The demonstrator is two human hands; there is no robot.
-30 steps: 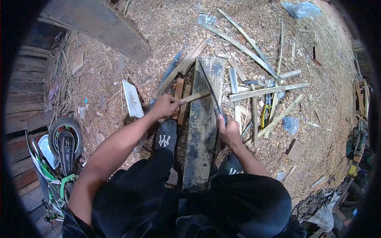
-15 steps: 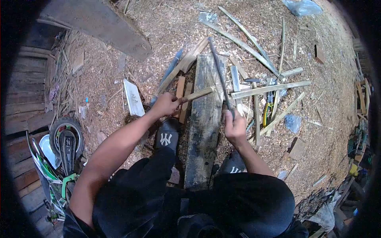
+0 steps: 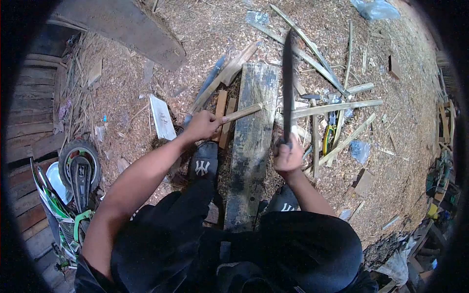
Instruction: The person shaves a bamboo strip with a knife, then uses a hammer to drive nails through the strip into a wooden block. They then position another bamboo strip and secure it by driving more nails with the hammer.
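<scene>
My left hand is closed around one end of a short wooden stick. The stick's far end lies over the worn wooden plank between my feet. In my right hand is the handle of a machete, its long dark blade pointing away from me. The blade stands to the right of the plank and apart from the stick. My fingers hide most of the handle.
Wood chips cover the ground. Several wooden strips lie to the right, with yellow-handled pliers among them. A white board lies left. A heavy beam reaches in from the upper left, and a small motorbike stands at far left.
The machete has swung from leaning over the plank to a more upright position at its right, showing more of the blade's width. My left hand and the stick have barely moved.
</scene>
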